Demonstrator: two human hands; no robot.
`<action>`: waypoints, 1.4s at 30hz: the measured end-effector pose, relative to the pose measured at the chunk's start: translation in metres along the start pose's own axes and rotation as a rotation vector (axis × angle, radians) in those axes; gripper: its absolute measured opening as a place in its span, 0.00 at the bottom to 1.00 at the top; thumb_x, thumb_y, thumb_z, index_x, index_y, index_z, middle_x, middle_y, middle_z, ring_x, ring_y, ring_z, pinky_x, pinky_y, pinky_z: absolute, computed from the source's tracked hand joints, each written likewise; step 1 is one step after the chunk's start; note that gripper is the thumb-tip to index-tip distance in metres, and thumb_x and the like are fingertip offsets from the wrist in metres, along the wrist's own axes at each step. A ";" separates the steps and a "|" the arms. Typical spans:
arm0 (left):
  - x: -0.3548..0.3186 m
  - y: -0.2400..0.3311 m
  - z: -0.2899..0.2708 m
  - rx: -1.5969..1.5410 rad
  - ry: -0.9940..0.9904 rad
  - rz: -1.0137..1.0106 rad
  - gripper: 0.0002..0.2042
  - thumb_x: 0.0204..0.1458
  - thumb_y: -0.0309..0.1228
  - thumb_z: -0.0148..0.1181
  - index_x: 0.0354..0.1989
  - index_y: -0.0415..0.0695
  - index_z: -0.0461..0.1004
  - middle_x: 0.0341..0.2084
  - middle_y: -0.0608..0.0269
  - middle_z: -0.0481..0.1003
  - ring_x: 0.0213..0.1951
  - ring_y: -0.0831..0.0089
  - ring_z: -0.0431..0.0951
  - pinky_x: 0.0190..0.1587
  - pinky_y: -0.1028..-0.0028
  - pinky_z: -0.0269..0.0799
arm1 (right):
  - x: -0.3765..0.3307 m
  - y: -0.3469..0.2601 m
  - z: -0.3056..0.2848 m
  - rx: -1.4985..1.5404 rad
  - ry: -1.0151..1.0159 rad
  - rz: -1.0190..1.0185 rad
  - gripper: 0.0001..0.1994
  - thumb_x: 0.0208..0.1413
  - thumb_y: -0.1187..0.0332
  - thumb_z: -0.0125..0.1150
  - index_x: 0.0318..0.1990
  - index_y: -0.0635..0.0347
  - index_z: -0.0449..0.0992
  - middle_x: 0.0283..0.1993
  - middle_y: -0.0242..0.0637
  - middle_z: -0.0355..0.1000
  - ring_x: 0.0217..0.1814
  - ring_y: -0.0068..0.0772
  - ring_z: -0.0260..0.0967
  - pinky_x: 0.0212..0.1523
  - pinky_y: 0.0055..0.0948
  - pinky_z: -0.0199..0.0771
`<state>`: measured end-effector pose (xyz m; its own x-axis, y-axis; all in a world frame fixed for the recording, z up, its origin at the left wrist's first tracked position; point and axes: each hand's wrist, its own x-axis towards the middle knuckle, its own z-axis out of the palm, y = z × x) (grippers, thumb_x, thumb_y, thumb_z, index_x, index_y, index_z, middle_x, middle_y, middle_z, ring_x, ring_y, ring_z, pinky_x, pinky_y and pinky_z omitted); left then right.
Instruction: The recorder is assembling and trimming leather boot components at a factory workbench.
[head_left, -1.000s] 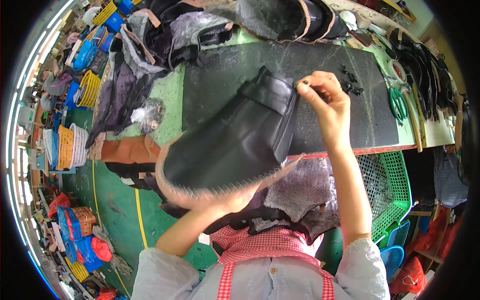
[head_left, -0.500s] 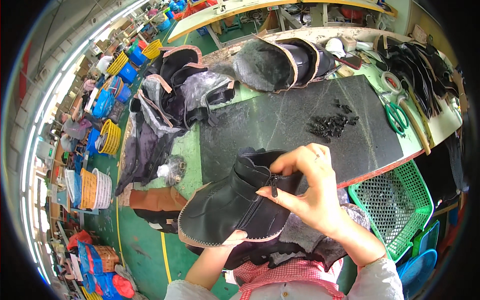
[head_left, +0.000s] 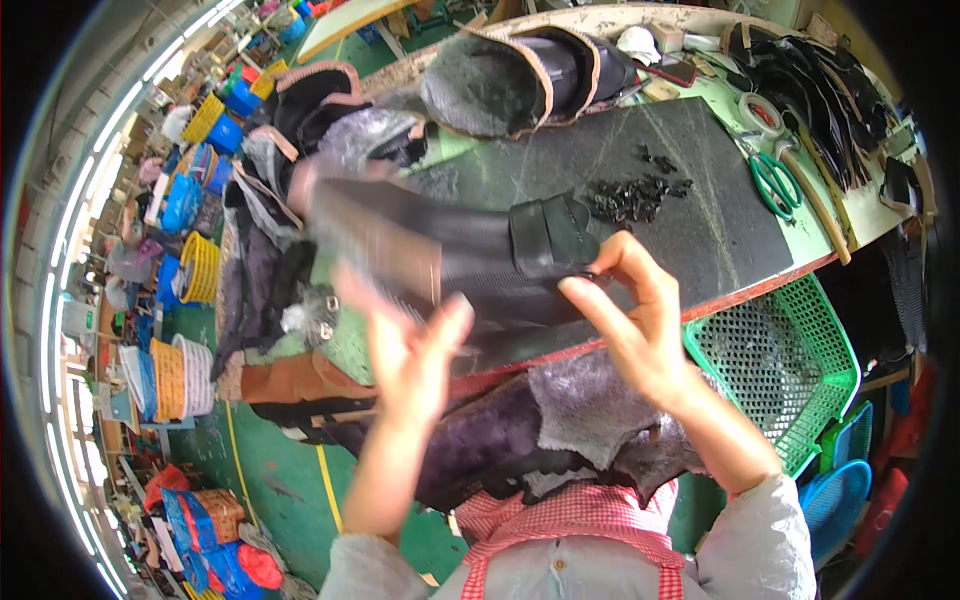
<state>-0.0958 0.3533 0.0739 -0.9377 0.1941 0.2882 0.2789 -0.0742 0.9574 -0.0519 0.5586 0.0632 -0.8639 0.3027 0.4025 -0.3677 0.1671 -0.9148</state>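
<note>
A black boot upper (head_left: 470,250) with a strap across it lies lengthways over the dark stone slab (head_left: 700,220), its left end blurred by motion. My right hand (head_left: 630,320) pinches its right end at the strap. My left hand (head_left: 410,350) is blurred, fingers spread, just under the boot upper's lower edge, holding nothing that I can make out. Fur-lined dark pieces (head_left: 560,430) lie in my lap below both hands.
Small black fittings (head_left: 640,195) are heaped on the slab. Green-handled scissors (head_left: 772,185) and a tape roll (head_left: 762,112) lie at the right. A fur-lined boot (head_left: 520,85) rests at the back. A green mesh basket (head_left: 790,350) stands right of me; coloured crates line the floor left.
The boot upper has swung from a bunched hold near my chest out flat over the slab. My left hand has come off its underside and opened.
</note>
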 end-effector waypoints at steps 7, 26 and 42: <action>0.077 -0.003 -0.043 0.129 -0.401 -0.058 0.38 0.49 0.15 0.62 0.68 0.43 0.51 0.65 0.58 0.57 0.61 0.73 0.64 0.62 0.72 0.60 | 0.048 0.076 -0.193 -1.441 0.132 -0.085 0.15 0.59 0.71 0.52 0.53 0.62 0.68 0.57 0.45 0.66 0.58 0.46 0.64 0.59 0.41 0.63; 0.070 -0.012 -0.039 0.081 -0.365 0.068 0.10 0.58 0.32 0.46 0.30 0.39 0.68 0.31 0.65 0.69 0.36 0.77 0.70 0.44 0.80 0.62 | 0.094 0.129 -0.315 -1.496 -0.066 0.271 0.19 0.47 0.75 0.55 0.51 0.61 0.69 0.50 0.48 0.72 0.55 0.50 0.68 0.54 0.42 0.66; 0.066 -0.019 -0.021 0.101 -0.201 -0.100 0.17 0.48 0.20 0.67 0.48 0.39 0.72 0.32 0.72 0.74 0.32 0.89 0.72 0.34 0.86 0.67 | 0.033 -0.028 -0.088 -0.615 -0.525 0.242 0.23 0.43 0.53 0.70 0.33 0.63 0.68 0.23 0.34 0.65 0.26 0.25 0.63 0.28 0.28 0.62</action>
<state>-0.1676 0.3471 0.0747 -0.9043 0.3874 0.1793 0.2155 0.0518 0.9751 -0.0399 0.6461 0.1048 -0.9985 -0.0539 -0.0093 -0.0299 0.6813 -0.7314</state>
